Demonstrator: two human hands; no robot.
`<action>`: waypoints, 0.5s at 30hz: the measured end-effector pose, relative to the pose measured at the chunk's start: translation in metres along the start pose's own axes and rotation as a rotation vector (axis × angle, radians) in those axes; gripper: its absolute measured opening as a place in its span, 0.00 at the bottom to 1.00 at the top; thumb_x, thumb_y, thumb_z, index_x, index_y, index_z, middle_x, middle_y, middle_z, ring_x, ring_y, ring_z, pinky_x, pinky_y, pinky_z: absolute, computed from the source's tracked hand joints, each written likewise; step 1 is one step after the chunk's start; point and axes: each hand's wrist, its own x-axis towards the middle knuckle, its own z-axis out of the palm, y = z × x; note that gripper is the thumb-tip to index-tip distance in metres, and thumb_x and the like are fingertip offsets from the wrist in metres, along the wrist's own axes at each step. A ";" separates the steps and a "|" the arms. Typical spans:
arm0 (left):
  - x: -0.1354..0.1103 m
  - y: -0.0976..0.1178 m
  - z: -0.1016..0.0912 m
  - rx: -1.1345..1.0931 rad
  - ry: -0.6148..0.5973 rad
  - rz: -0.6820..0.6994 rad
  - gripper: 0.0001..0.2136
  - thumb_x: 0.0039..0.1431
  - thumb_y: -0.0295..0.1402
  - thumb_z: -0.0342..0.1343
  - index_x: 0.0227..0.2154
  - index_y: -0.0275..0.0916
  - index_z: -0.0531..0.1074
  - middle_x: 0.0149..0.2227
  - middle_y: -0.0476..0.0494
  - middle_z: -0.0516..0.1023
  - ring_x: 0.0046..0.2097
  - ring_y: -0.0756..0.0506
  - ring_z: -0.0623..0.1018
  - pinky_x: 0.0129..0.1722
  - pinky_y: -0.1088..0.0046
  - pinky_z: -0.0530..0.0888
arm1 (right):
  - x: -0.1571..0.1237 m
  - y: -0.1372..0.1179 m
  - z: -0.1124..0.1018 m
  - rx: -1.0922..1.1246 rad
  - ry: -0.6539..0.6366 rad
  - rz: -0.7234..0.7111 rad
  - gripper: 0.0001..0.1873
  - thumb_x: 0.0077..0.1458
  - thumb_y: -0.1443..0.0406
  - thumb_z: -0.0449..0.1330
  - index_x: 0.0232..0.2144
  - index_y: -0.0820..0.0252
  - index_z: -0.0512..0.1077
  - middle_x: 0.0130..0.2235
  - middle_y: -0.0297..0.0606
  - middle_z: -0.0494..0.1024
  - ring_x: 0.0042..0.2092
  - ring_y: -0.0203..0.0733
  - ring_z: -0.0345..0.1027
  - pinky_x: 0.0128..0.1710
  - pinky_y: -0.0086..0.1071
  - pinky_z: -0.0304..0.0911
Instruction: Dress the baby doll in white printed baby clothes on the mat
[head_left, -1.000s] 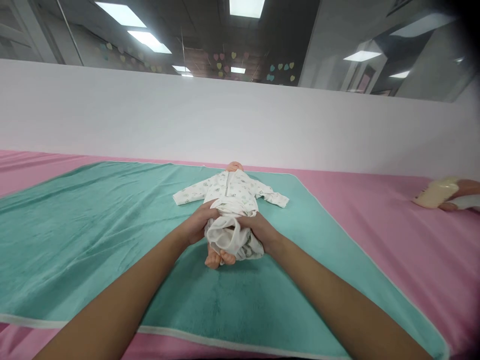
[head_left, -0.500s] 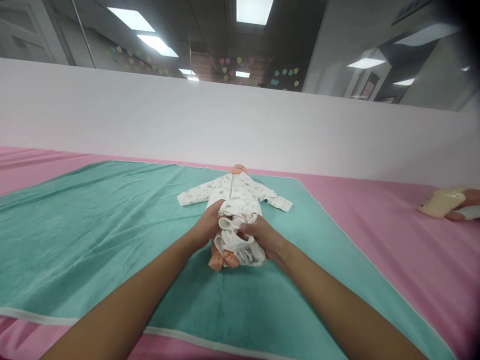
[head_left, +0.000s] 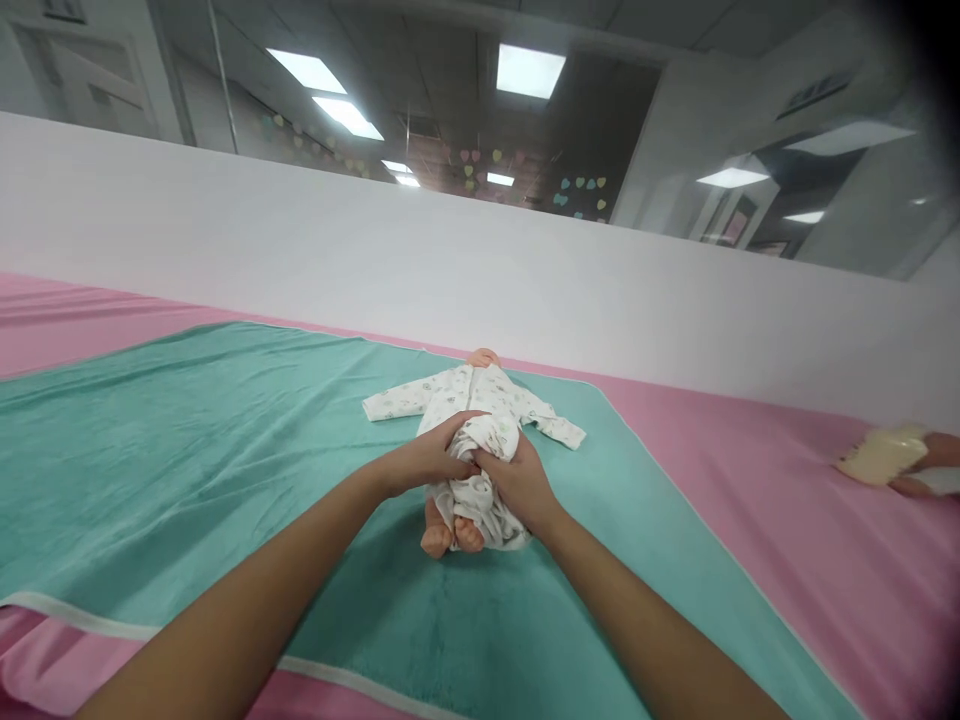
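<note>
A baby doll (head_left: 484, 357) lies on its back, head toward the wall. It has on a white printed long-sleeved garment (head_left: 469, 392), both sleeves spread out. Over the doll's lower body is a bunched white printed baby garment (head_left: 484, 490); whether it joins the top part is hidden. My left hand (head_left: 435, 455) grips the gathered cloth from the left, its thumb toward the middle. From the right, my right hand (head_left: 521, 480) is closed on the same bunch. The doll's bare feet (head_left: 454, 537) stick out below the cloth.
A teal towel (head_left: 247, 450) with a pale edge lies under the doll, over a pink cover (head_left: 720, 450). A white wall panel (head_left: 337, 260) with glass above it stands behind. At far right, another person's hand (head_left: 941, 452) is by a pale yellow object (head_left: 881, 455).
The cloth is gathered more tightly between my hands, and the loose opening seen before is folded in. My left hand has come further over the bunch. The view has tilted.
</note>
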 end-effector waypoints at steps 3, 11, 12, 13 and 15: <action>0.007 -0.013 0.002 0.032 0.115 0.054 0.30 0.45 0.25 0.53 0.56 0.42 0.60 0.50 0.42 0.71 0.49 0.40 0.71 0.44 0.67 0.70 | 0.008 0.001 0.001 -0.076 -0.058 -0.087 0.19 0.46 0.67 0.57 0.44 0.57 0.67 0.45 0.36 0.73 0.45 0.43 0.65 0.47 0.35 0.59; 0.018 -0.031 0.003 0.468 0.424 0.100 0.05 0.50 0.29 0.49 0.31 0.39 0.68 0.34 0.46 0.75 0.37 0.43 0.73 0.36 0.70 0.67 | 0.015 0.006 0.004 -0.565 -0.154 -0.057 0.15 0.47 0.67 0.53 0.40 0.59 0.63 0.39 0.40 0.73 0.41 0.45 0.66 0.40 0.35 0.57; 0.018 -0.032 0.002 0.527 0.452 0.088 0.04 0.50 0.29 0.49 0.30 0.39 0.67 0.33 0.45 0.75 0.36 0.43 0.73 0.35 0.70 0.66 | 0.016 0.005 0.005 -0.655 -0.175 -0.032 0.15 0.47 0.66 0.53 0.41 0.60 0.63 0.38 0.42 0.74 0.40 0.47 0.66 0.38 0.35 0.57; 0.019 -0.033 0.001 0.583 0.475 0.074 0.04 0.51 0.29 0.49 0.29 0.39 0.66 0.33 0.45 0.75 0.36 0.43 0.73 0.34 0.71 0.65 | 0.017 0.004 0.005 -0.733 -0.208 -0.017 0.15 0.49 0.65 0.52 0.41 0.60 0.63 0.37 0.43 0.74 0.39 0.48 0.67 0.36 0.35 0.57; 0.021 -0.036 -0.001 0.686 0.506 0.045 0.05 0.50 0.27 0.48 0.31 0.39 0.66 0.33 0.43 0.74 0.35 0.43 0.72 0.32 0.71 0.63 | 0.020 0.003 0.006 -0.829 -0.296 -0.031 0.15 0.50 0.64 0.51 0.42 0.61 0.64 0.38 0.45 0.75 0.38 0.48 0.68 0.34 0.34 0.56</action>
